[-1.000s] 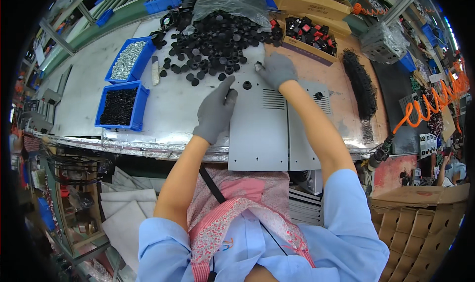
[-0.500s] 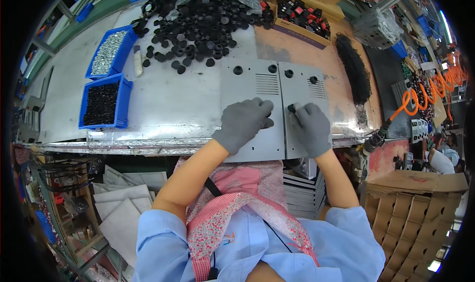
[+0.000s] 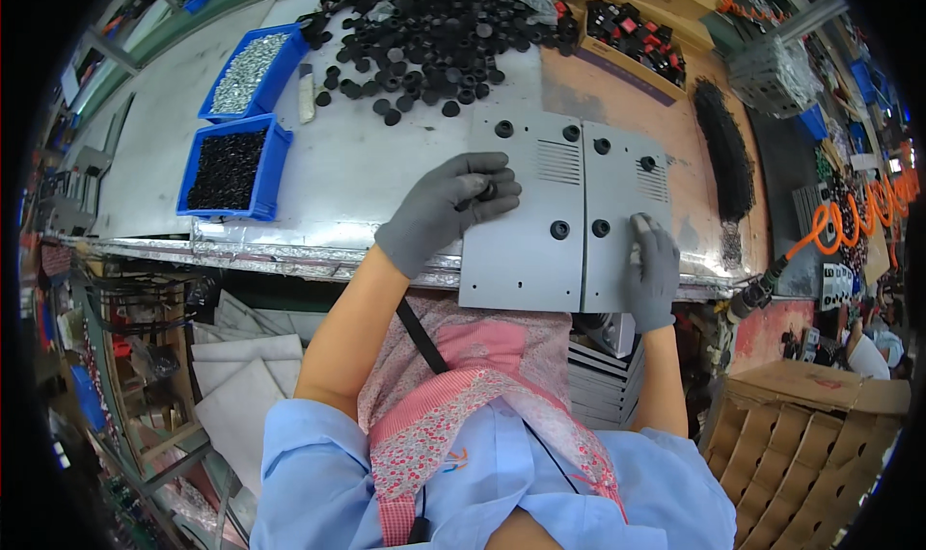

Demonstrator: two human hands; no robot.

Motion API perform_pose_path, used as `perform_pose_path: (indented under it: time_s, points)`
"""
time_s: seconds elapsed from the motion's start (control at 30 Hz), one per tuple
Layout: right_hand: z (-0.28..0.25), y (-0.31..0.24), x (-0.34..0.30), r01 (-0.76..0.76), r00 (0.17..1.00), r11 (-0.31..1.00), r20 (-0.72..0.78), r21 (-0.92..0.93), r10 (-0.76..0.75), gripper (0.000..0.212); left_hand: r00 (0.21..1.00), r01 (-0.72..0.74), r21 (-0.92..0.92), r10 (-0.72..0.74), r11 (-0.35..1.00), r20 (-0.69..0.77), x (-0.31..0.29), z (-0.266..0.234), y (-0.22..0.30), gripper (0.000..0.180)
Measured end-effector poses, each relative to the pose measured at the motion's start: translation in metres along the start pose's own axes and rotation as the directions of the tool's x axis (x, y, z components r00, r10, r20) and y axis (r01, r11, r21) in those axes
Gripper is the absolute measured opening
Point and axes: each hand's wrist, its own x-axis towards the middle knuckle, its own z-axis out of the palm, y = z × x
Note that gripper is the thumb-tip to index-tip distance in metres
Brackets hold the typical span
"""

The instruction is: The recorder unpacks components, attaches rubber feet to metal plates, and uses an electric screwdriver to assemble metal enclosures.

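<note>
Two grey metal panels lie side by side at the table's front edge, a left panel (image 3: 521,266) and a right panel (image 3: 610,275), both with vent slots and small holes. Three black round rubber feet sit on each, among them one foot (image 3: 559,230) and another foot (image 3: 600,228) facing each other across the seam. My gloved left hand (image 3: 446,208) is over the left panel's left edge, its fingers curled round a black rubber foot (image 3: 488,191). At the right panel's right edge rests my gloved right hand (image 3: 654,272), fingers slightly bent and apart from the thumb, nothing visible in it.
A heap of black rubber feet (image 3: 424,53) covers the table's far middle. At left stand a blue bin of silver parts (image 3: 294,44) and a blue bin of black screws (image 3: 275,169). Far right are a carton (image 3: 627,68), a black bundle (image 3: 723,155) and an orange coiled hose (image 3: 825,227).
My left hand has drawn back leftward across the left panel. My right hand has left the foot by the seam and moved to the right panel's outer edge. The view has shifted slightly.
</note>
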Motion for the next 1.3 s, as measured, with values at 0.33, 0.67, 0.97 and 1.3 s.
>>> perform_pose_path:
  time_s: [0.33,0.67,0.97,1.3]
  points:
    - [0.001,0.022,-0.02,-0.101,0.982,0.991,-0.152,0.085,0.113,0.042,0.927,-0.306,0.941,0.18,-0.142,0.329,-0.006,0.029,-0.028,0.042]
    - [-0.078,0.184,-0.088,-0.475,0.62,0.879,-0.69,0.047,0.372,0.041,0.961,0.049,0.968,0.276,-0.244,0.021,-0.009,0.009,0.048,0.046]
    - [-0.076,0.193,-0.097,-0.59,0.604,0.631,-0.244,0.503,0.759,0.037,0.661,-0.25,0.874,0.586,-0.417,0.469,0.019,-0.066,0.149,0.04]
    - [-0.089,0.178,-0.101,-0.676,0.617,0.572,-0.066,0.465,0.784,0.035,0.473,0.729,0.648,0.847,-0.222,-0.241,0.004,-0.218,0.259,0.056]
